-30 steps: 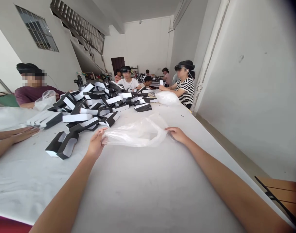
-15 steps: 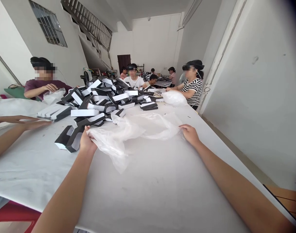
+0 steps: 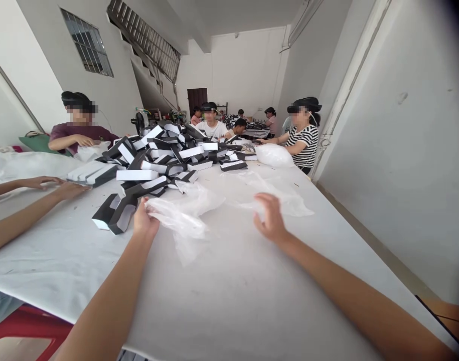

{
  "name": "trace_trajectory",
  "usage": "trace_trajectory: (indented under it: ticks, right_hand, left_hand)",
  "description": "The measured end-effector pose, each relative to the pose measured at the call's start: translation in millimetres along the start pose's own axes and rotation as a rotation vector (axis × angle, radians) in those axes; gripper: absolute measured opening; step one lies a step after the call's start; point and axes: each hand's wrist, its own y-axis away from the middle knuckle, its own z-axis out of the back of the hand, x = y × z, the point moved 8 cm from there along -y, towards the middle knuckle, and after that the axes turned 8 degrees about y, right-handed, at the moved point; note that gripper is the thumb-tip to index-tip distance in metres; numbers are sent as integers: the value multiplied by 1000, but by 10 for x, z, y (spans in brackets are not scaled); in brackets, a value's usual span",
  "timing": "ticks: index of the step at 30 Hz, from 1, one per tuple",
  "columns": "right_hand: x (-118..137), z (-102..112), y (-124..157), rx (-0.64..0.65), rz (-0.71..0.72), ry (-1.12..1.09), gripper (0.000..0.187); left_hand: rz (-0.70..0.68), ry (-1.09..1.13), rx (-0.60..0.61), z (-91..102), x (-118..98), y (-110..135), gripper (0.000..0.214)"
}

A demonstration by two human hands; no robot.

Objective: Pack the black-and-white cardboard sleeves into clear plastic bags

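A clear plastic bag (image 3: 187,203) lies crumpled across the white-covered table. My left hand (image 3: 145,220) is closed on the bag's left end, pinching its edge. My right hand (image 3: 270,218) hovers above the table near the bag's flat right part, fingers apart and holding nothing. Just left of my left hand, a black and white box (image 3: 122,215) rests beside another like it. Behind the bag rises a heap of black and white boxes (image 3: 165,153).
A co-worker's hands (image 3: 69,190) reach in from the left, by a row of boxes (image 3: 90,173). A filled plastic bag (image 3: 274,155) sits at the far right, by a person in stripes (image 3: 302,138). A red stool (image 3: 29,331) stands below the table's left edge.
My right hand has let go of the bag's right end and moved left, its fingers now spread. The bag's right part has dropped onto the table. My left hand keeps its hold.
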Motion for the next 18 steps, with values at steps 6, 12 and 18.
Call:
trace_trajectory:
  ticks: [6, 12, 18]
  right_hand:
    - [994, -731, 410, 699, 13, -367, 49]
    - [868, -745, 437, 668, -147, -588, 6]
    - [1052, -645, 409, 725, 89, -507, 41]
  left_hand:
    - [157, -89, 248, -457, 329, 379, 19]
    - [325, -310, 563, -708, 687, 717, 30]
    - [127, -154, 349, -559, 412, 470, 16]
